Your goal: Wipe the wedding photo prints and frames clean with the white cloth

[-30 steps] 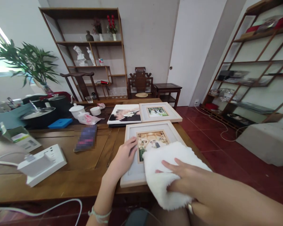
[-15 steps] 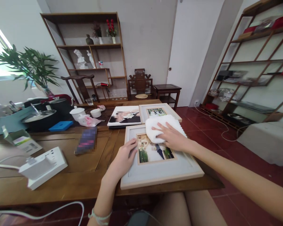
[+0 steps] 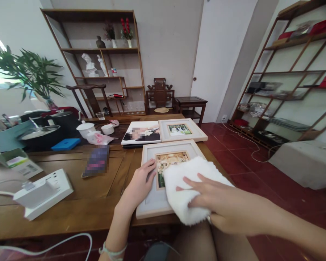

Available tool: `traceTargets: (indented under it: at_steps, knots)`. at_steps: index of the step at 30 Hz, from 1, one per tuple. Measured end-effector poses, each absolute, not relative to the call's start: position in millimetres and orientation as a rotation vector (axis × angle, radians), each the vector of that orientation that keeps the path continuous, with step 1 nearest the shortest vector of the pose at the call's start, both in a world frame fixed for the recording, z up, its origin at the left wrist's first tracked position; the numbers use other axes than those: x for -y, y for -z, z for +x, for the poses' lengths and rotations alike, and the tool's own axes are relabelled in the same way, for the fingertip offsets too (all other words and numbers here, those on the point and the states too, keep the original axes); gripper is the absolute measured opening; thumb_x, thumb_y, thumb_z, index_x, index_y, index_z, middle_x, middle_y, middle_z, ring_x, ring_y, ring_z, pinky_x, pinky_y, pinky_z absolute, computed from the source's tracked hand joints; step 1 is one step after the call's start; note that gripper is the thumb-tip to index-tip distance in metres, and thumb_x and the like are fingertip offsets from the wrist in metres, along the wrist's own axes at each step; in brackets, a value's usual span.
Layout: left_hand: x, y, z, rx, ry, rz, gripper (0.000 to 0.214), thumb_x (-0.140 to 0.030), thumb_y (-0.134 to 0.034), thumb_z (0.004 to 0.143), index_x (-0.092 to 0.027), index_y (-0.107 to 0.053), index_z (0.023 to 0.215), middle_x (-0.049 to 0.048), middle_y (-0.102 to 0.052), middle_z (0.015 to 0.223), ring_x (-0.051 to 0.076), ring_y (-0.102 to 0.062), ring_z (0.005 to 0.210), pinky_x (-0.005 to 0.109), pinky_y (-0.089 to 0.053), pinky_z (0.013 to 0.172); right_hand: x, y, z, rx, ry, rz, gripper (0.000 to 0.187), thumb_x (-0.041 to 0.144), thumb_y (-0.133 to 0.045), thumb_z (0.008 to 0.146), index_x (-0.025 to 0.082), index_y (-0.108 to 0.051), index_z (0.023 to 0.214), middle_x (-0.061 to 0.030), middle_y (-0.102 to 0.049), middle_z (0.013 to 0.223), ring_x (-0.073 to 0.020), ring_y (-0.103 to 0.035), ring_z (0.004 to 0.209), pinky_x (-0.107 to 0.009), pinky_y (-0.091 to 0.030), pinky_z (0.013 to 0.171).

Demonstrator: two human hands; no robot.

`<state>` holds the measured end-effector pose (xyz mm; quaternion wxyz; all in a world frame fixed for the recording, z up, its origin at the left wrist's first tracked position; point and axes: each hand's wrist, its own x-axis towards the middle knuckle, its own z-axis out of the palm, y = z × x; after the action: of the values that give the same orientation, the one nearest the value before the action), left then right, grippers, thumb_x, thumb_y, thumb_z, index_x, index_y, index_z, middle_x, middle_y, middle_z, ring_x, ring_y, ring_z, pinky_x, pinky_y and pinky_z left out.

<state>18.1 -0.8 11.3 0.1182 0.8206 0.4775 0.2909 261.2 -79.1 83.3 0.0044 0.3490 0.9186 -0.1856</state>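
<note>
1. Wooden frame [image 3: 150,204], pale, glazed or backed in light grey: lying flat near the edge of the brown table [image 3: 97,221], before the seated person.
2. Photograph [image 3: 167,159], warm-toned, set inside that frame; its right and lower parts are covered.
3. White cloth [image 3: 198,174], fluffy: spread over the frame's right side, drooping past the near edge.
4. Right hand [image 3: 212,195], ringed: holding the cloth from above, fingers spread across it, one digit tucked in a fold; how firmly, I cannot tell.
5. Left hand [image 3: 141,181]: laid on the frame's left side, fingers extended and close together, fingertips by the photograph's left edge.
6. Second frame [image 3: 201,133], similar pale wood: flat, just beyond the first.
7. White-edged picture [image 3: 152,135]: directly left of the second frame.
8. Power strip [image 3: 66,181], white, adapter plugged in: well to the left.
9. Purple item [image 3: 97,159], pixelated: between strip and white-edged picture.
10. Blue block [image 3: 66,144]: behind the strip.
</note>
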Motion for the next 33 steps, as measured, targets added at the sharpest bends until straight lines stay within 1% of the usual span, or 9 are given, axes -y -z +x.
traceTargets:
  at_steps: [3, 6, 9, 12, 18, 22, 26, 31, 33]
  knots:
    - [0.7, -11.5, 17.9, -1.389, -0.854, 2.417, 0.036, -0.021, -0.042, 0.086, -0.012, -0.063, 0.114, 0.0121, -0.058, 0.127, 0.024, -0.053, 0.120, 0.042, -0.042, 0.102, 93.9, -86.4, 258.2, -2.911, 0.667, 1.051, 0.058, 0.004, -0.041, 0.065, 0.027, -0.061, 0.115, -0.0042, -0.052, 0.134, -0.0189, -0.021, 0.137, -0.044, -0.018, 0.112]
    - [1.3, -13.1, 18.3, -1.384, -0.846, 2.441, 0.035, -0.021, -0.042, 0.086, -0.015, -0.063, 0.115, 0.0111, -0.059, 0.127, 0.024, -0.053, 0.120, 0.041, -0.043, 0.101, 82.3, -76.1, 254.3, -2.948, 0.621, 1.081, 0.057, 0.005, -0.041, 0.065, 0.021, -0.060, 0.117, -0.0079, -0.053, 0.132, -0.0186, -0.018, 0.137, -0.044, -0.013, 0.113]
    - [1.8, -14.2, 18.6, -1.379, -0.844, 2.441, 0.036, -0.021, -0.041, 0.087, -0.014, -0.062, 0.115, 0.0113, -0.058, 0.128, 0.023, -0.053, 0.120, 0.041, -0.042, 0.102, 49.5, -60.0, 252.5, -2.987, 0.412, 1.187, 0.056, 0.005, -0.042, 0.066, 0.016, -0.059, 0.119, -0.0119, -0.042, 0.141, -0.0222, -0.015, 0.138, -0.049, -0.011, 0.112]
    - [1.8, -13.8, 18.5, -1.367, -0.862, 2.432, 0.035, -0.022, -0.041, 0.088, -0.016, -0.062, 0.115, 0.0100, -0.058, 0.128, 0.023, -0.052, 0.120, 0.042, -0.041, 0.103, 8.8, -48.9, 250.9, -2.997, 0.165, 1.288, 0.057, 0.005, -0.043, 0.067, 0.016, -0.057, 0.121, -0.0105, -0.033, 0.146, -0.0268, -0.014, 0.138, -0.056, -0.011, 0.110]
    - [2.1, -11.8, 18.7, -1.404, -0.863, 2.372, 0.035, -0.024, -0.041, 0.088, -0.013, -0.062, 0.114, 0.0125, -0.057, 0.129, 0.023, -0.051, 0.121, 0.040, -0.039, 0.105, -32.1, -43.0, 242.2, -2.979, -0.060, 1.386, 0.061, 0.002, -0.041, 0.066, 0.016, -0.055, 0.124, -0.0085, -0.033, 0.147, -0.0309, -0.011, 0.138, -0.062, -0.012, 0.106]
    - [2.7, -9.3, 19.3, -1.432, -0.865, 2.360, 0.038, -0.023, -0.038, 0.090, -0.013, -0.057, 0.121, 0.0125, -0.053, 0.133, 0.022, -0.049, 0.124, 0.040, -0.036, 0.106, -5.7, -49.2, 241.3, -2.991, 0.094, 1.270, 0.057, 0.003, -0.041, 0.067, 0.016, -0.058, 0.120, -0.0100, -0.036, 0.145, -0.0306, -0.015, 0.138, -0.062, -0.012, 0.106]
    - [2.8, -4.0, 19.2, -1.459, -0.920, 2.356, 0.037, -0.022, -0.037, 0.090, -0.014, -0.058, 0.120, 0.0126, -0.046, 0.140, 0.023, -0.043, 0.129, 0.039, -0.033, 0.109, 43.7, -72.6, 246.5, -2.922, 0.430, 1.100, 0.057, 0.004, -0.042, 0.067, 0.018, -0.059, 0.119, -0.0127, -0.052, 0.132, -0.0253, -0.021, 0.137, -0.054, -0.017, 0.109]
    - [1.4, 0.2, 18.9, -1.509, -0.899, 2.357, 0.039, -0.024, -0.036, 0.090, -0.011, -0.056, 0.121, 0.0147, -0.040, 0.143, 0.024, -0.038, 0.132, 0.039, -0.031, 0.110, 85.4, -93.5, 247.0, -2.905, 0.643, 1.005, 0.054, 0.004, -0.041, 0.067, 0.026, -0.062, 0.112, -0.0055, -0.060, 0.123, -0.0223, -0.034, 0.131, -0.044, -0.025, 0.108]
    - [1.0, -0.5, 18.6, -1.514, -0.876, 2.355, 0.039, -0.024, -0.036, 0.090, -0.010, -0.057, 0.120, 0.0157, -0.041, 0.143, 0.025, -0.037, 0.132, 0.040, -0.031, 0.110, 85.8, -91.4, 244.7, -2.917, 0.644, 1.021, 0.054, 0.005, -0.042, 0.067, 0.026, -0.062, 0.112, -0.0055, -0.060, 0.124, -0.0217, -0.035, 0.131, -0.042, -0.025, 0.108]
